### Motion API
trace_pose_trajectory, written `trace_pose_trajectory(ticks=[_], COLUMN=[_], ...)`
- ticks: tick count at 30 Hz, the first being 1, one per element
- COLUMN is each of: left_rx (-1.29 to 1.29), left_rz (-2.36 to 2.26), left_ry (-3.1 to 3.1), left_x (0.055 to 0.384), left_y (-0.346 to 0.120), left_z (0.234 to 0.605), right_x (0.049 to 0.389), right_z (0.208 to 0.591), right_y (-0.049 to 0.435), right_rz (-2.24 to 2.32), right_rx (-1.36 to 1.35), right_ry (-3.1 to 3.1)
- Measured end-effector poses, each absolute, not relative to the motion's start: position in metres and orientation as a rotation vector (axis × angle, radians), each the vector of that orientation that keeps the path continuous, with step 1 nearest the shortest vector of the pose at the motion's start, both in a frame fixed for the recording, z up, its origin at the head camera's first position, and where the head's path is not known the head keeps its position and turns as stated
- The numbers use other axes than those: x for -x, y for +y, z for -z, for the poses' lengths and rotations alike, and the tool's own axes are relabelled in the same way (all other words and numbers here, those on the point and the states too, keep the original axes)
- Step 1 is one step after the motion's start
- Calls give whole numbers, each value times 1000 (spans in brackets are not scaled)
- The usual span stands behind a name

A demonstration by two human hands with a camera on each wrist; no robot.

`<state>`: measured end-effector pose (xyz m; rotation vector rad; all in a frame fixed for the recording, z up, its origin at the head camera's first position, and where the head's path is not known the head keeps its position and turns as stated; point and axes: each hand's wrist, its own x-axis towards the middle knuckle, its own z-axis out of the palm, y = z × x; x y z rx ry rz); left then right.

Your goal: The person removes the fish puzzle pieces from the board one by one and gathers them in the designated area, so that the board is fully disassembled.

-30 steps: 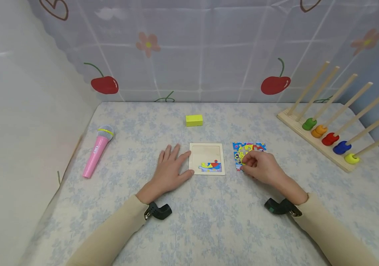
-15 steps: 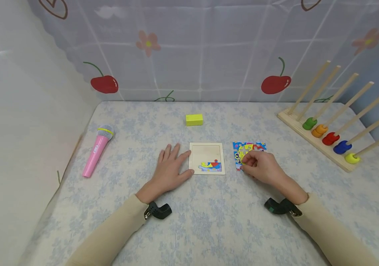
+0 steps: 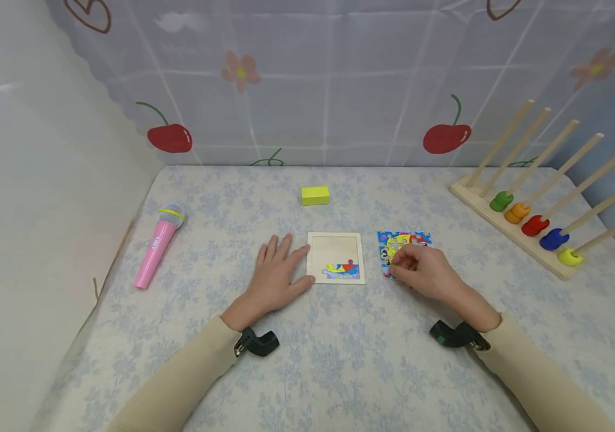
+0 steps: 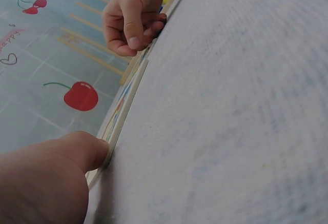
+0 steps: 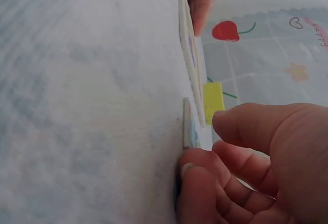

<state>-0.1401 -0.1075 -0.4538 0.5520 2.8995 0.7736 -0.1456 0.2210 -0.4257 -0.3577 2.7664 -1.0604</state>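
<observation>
My left hand [image 3: 275, 276] lies flat on the tablecloth, fingers spread. Its thumb and index fingertip touch the left edge of a square wooden puzzle tray [image 3: 334, 234]. Inside that tray, a few joined jigsaw pieces [image 3: 342, 270] fill the lower right corner; bare wood shows elsewhere. To the right, my right hand [image 3: 427, 273] rests over a group of colourful jigsaw pieces [image 3: 387, 235], covering their lower right part. Its fingers are loosely curled. In the right wrist view, a gap shows between thumb [image 5: 241, 126] and index finger, with nothing visible in it; lower fingertips sit at the pieces' edge.
A yellow block [image 3: 315, 195] lies behind the tray. Far left is a pink toy microphone [image 3: 156, 252]. At the right stands a wooden peg rack [image 3: 507, 230] with coloured beads on several tall pegs. A printed curtain [image 3: 329, 84] hangs behind the table.
Almost nothing differs: both hands stay in place, and the right thumb and fingertips shift very slightly at the pieces.
</observation>
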Motion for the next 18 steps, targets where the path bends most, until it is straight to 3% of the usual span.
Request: trace_pose_trajectory(ticks=[8, 18], left_rx=[-547, -539], left_rz=[-781, -769], left_ry=[2890, 2896], left_x=[140, 140], left_y=[-107, -107], left_z=[452, 453], right_x=[148, 163], right_z=[414, 401], right_y=[212, 164], right_rz=[1053, 967], right_rx=[461, 652], right_ry=[2771, 2650])
